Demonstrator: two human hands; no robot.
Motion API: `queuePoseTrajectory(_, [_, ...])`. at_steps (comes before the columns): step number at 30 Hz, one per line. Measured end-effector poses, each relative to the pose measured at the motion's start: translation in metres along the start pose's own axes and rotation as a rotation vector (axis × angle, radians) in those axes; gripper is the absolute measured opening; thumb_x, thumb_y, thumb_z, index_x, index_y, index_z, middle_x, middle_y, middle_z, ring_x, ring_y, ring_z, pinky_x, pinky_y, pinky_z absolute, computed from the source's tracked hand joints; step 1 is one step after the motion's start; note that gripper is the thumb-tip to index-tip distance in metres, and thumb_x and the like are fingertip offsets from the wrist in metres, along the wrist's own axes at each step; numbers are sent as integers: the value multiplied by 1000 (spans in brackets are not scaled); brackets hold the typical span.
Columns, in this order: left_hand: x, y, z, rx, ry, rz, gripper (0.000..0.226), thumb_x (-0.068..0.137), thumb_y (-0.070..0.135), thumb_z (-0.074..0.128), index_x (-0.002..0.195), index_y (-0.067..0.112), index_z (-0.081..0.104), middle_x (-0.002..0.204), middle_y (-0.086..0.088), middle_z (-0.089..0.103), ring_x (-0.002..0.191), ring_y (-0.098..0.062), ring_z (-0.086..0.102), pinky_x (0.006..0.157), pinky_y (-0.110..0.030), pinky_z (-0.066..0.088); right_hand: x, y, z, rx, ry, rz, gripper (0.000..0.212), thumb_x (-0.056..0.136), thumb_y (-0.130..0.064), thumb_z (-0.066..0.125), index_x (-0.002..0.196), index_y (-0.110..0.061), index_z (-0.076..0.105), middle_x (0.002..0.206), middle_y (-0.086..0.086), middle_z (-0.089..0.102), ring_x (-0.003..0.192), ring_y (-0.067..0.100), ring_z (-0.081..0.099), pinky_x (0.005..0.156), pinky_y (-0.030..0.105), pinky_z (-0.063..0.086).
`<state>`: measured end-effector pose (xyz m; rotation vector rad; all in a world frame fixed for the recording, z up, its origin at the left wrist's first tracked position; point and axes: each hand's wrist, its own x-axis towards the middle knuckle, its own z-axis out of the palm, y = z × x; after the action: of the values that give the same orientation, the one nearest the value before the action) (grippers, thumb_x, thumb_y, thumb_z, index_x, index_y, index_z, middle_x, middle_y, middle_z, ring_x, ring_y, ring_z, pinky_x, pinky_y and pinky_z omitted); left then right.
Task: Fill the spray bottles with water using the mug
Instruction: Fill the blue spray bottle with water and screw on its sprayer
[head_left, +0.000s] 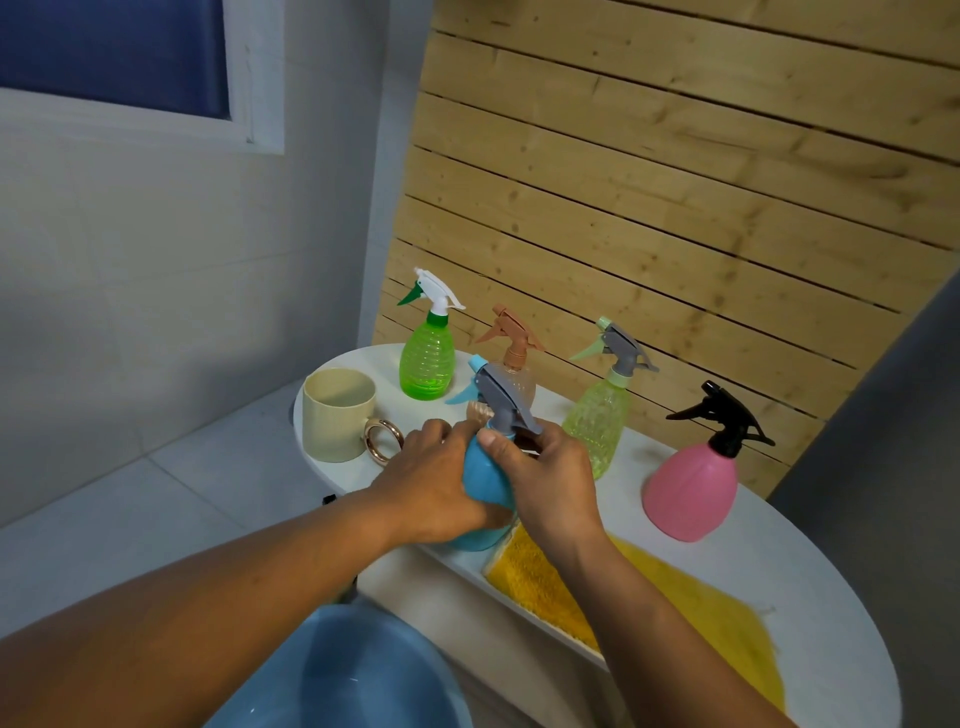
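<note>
Currently, head view, one entry. Blue spray bottle (480, 486): at the near edge of the white table (779, 561). Left hand (434, 480): fingers wrapped round its body; keep it upright. Right hand (550, 480): fingers curled about the neck below the grey trigger head (501, 402); twist squarely there. Mug (337, 415): standing well left, within reach.
</note>
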<state>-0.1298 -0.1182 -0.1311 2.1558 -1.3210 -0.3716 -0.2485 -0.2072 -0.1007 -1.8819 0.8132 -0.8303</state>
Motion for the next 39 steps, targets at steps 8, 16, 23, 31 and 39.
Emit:
queuePoseTrajectory(8, [3,-3,-8,-151,-21,13,103,55,52,98,140,37,42,120,6,54,111,-17,61,88,-36,57,-1,-1,2,1,1,29,35,84,-39,80,113,-21,72,99,-5,75,89,13,72,81,44,61])
queuePoseTrajectory(16, [-8,21,9,153,211,-108,89,64,64,85,125,20,38,124,-4,44,118,-26,49,90,-38,47,-2,0,10,-19,65,22,37,82,-43,81,109,-20,73,96,-7,75,89,11,71,82,40,60])
queuePoseTrajectory(23, [-1,-1,-9,-363,-213,-25,112,70,17,87,157,35,19,133,3,56,119,-16,62,97,-36,59,2,1,7,11,8,46,36,83,-39,80,112,-20,72,97,-6,76,89,14,72,82,44,60])
queuePoseTrajectory(31, [-4,6,-9,-30,12,-105,95,52,62,94,124,35,40,112,4,49,104,-20,59,85,-40,54,2,-1,10,-13,19,31,34,85,-40,79,108,-17,71,97,-6,74,90,14,71,82,40,60])
queuePoseTrajectory(39, [-12,16,2,99,142,-148,84,65,67,84,117,25,34,120,-1,53,113,-28,55,77,-38,40,2,-2,13,18,17,45,31,84,-37,81,106,-17,74,94,-8,75,88,11,72,83,39,60])
